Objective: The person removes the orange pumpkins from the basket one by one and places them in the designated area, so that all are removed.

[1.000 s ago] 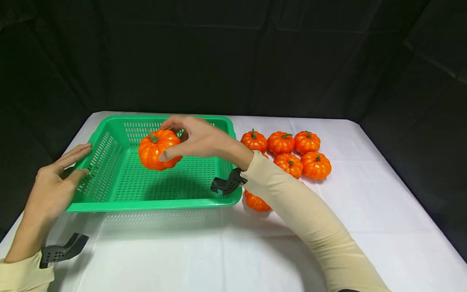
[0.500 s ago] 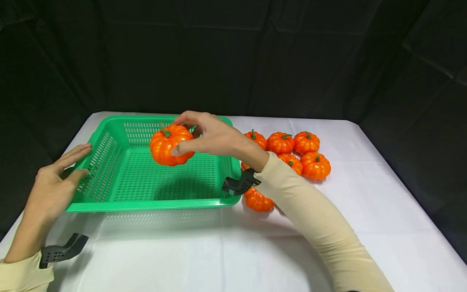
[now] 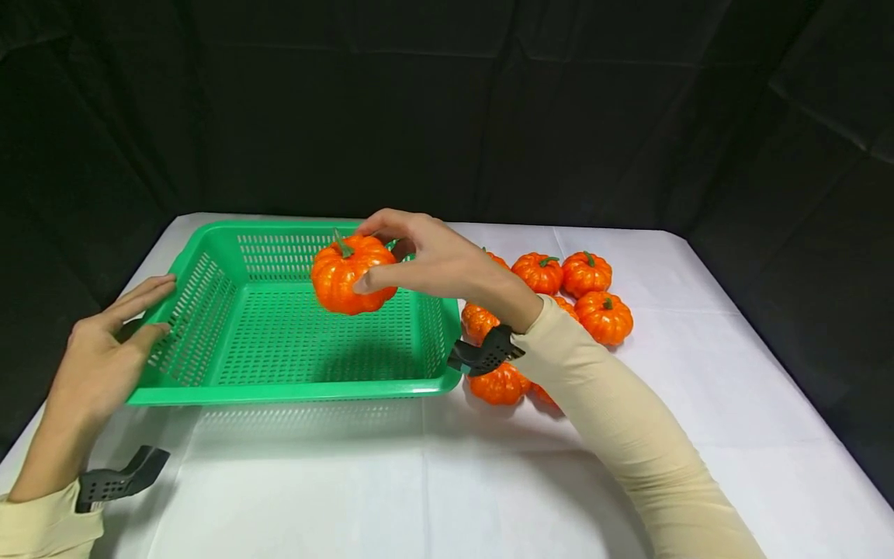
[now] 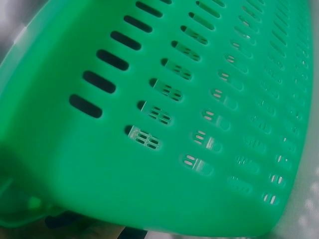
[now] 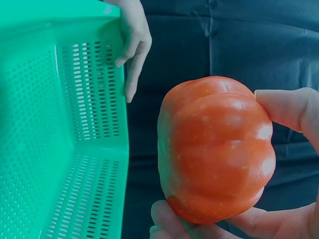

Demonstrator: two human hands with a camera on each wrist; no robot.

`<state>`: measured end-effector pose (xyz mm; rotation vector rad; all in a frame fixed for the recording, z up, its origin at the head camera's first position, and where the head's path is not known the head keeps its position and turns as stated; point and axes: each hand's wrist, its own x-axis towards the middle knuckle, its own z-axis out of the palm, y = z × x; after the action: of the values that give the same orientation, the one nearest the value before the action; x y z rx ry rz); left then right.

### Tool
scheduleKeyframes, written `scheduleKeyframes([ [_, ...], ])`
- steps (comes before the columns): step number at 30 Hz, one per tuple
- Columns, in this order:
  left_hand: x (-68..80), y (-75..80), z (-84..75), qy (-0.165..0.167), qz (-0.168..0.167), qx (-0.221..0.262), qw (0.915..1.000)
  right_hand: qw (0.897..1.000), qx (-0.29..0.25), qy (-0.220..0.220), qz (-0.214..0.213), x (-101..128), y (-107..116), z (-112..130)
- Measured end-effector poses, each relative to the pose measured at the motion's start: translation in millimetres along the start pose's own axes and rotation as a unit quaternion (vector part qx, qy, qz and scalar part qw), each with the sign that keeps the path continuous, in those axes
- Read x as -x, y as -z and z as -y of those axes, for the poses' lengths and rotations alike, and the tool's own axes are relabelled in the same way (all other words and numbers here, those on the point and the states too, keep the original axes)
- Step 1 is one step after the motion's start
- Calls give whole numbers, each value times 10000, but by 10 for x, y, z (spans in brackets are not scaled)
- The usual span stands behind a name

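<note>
Head view: the right hand [image 3: 433, 260] grips a pumpkin [image 3: 351, 274] and has carried it toward 3 o'clock, above the green basket [image 3: 209, 303]; the left hand [image 3: 105, 353] stays flat against its 9 o'clock wall. Left wrist view: only basket wall [image 4: 149, 124]. Right wrist view: fingers [image 5: 294, 107] curl round the pumpkin [image 5: 214, 149], so it looks to be leaving.

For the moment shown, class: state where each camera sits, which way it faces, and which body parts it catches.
Head: above, facing forward and down at green basket; left hand, right hand show.
Left wrist: against the basket's slotted wall; no hand visible.
Right wrist: faces the held pumpkin, fingertips showing.
Shared: head and right wrist both show pumpkin, basket, left hand.
</note>
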<state>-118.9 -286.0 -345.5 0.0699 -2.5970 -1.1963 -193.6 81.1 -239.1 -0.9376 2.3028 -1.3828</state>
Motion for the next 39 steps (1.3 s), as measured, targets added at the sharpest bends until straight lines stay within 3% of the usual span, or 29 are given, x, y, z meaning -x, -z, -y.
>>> scheduleKeyframes([
  [9,15,-7,6,-67,-30,55,10000,9996,151,139,-201,117,38,-57],
  [20,22,-17,-1,-84,-37,-30,10000,9984,-32,237,-505,312,118,-96],
  [39,6,-3,-13,-84,103,-43,9999,9952,-178,-394,-881,788,365,-181],
])
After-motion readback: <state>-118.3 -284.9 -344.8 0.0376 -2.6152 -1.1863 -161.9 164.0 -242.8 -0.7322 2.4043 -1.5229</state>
